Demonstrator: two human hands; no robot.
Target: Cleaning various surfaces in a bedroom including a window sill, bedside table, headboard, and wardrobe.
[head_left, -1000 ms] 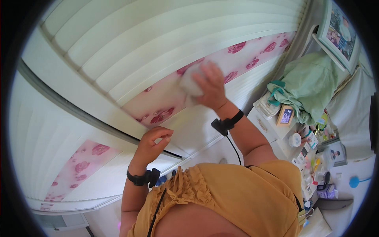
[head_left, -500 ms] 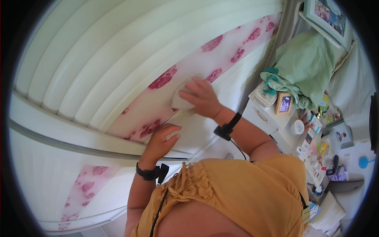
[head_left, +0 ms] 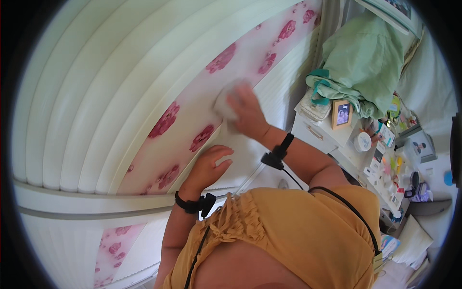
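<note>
A pale, whitish cloth (head_left: 223,103) lies pressed against a glossy white door panel (head_left: 192,98) with a band of pink flowers. My right hand (head_left: 248,111) is on the cloth, its fingers curled over it and blurred by motion. My left hand (head_left: 207,168) is close to the lower flowers of the band, its thumb and fingers apart with nothing between them. Whether its fingertips touch the panel I cannot tell. Each wrist wears a black strap with a small device and a cable.
White ribbed panels (head_left: 96,96) stand on the left, above a second flowered panel (head_left: 115,248). To the right are a white dresser (head_left: 315,137) with a framed photo (head_left: 342,114), a round white jar (head_left: 362,141) and many small items. A green fabric bag (head_left: 363,62) sits at its far end.
My right hand has slid the cloth up along the flowered band, uncovering a pink flower. The view has shifted, so the panel appears farther left. My left hand stays apart from the cloth.
</note>
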